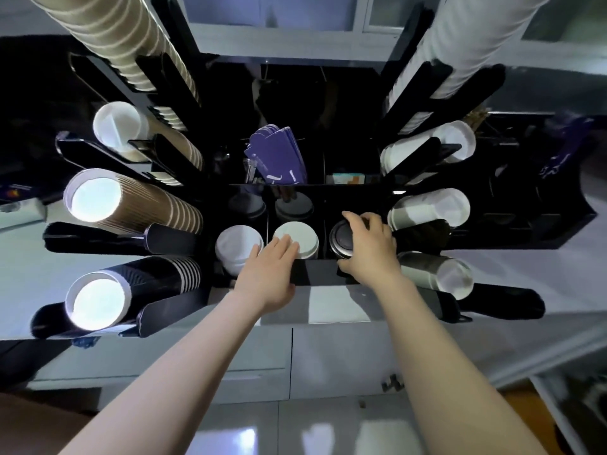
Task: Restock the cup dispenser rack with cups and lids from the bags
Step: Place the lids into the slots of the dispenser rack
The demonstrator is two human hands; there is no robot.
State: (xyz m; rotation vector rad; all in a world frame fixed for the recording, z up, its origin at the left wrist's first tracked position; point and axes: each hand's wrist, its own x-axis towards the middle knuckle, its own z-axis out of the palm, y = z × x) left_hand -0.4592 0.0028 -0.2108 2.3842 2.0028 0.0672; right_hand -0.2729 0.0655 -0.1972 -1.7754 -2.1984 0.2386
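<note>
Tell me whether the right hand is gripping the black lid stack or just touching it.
Gripping: the right hand has its fingers curled over the black lid stack.

Top brown cup stack cut off by the frame edge; black lids half-hidden under fingers.

A pale countertop is taken as landmark. White cabinet doors are seen directly below its front edge, with a small dark latch on the door to the right. Glossy pale flooring is seen below the cabinets. Above the countertop's far side, white panelled wall cupboards are seen. Purple folded sleeves are stood upright behind the countertop's middle, leaning slightly left.
</note>
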